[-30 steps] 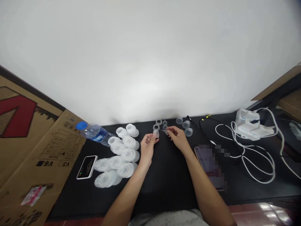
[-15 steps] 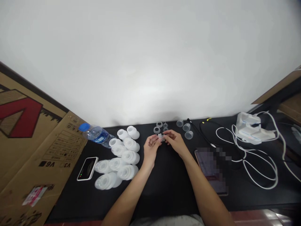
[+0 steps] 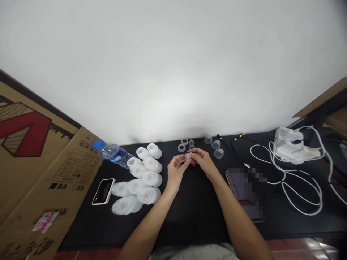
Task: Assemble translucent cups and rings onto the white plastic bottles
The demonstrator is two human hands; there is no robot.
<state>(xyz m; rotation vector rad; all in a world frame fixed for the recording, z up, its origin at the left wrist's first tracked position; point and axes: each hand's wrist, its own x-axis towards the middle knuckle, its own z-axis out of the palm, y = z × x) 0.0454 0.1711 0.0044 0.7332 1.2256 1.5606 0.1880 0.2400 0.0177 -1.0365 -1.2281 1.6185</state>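
Between my two hands is a clear plastic bottle collar ring [image 3: 187, 156], held above the black table [image 3: 195, 209]. My left hand [image 3: 175, 169] pinches the ring from its left side. The fingers of my right hand [image 3: 202, 161] are closed at the ring's right side, on a small clear nipple-like piece mostly hidden by the fingers. Just beyond the hands lie two more clear rings [image 3: 181, 147] and small clear nipples [image 3: 191, 143]. Three clear dome caps [image 3: 218, 153] sit to their right. Several whitish baby bottles [image 3: 151, 178] stand open-topped left of my left hand.
A water bottle [image 3: 116, 154] with a blue cap and a white-framed device [image 3: 103, 191] are at the left, beside a cardboard box [image 3: 67, 166]. At the right lie a tablet or phone [image 3: 241, 195], looped white cables [image 3: 298, 213] and a white dock [image 3: 295, 148]. The wall [image 3: 168, 72] rises behind.
The ring and the small clear piece, apart between my hands before, are now together. My right fingers have moved in against the ring. The view has shifted slightly.
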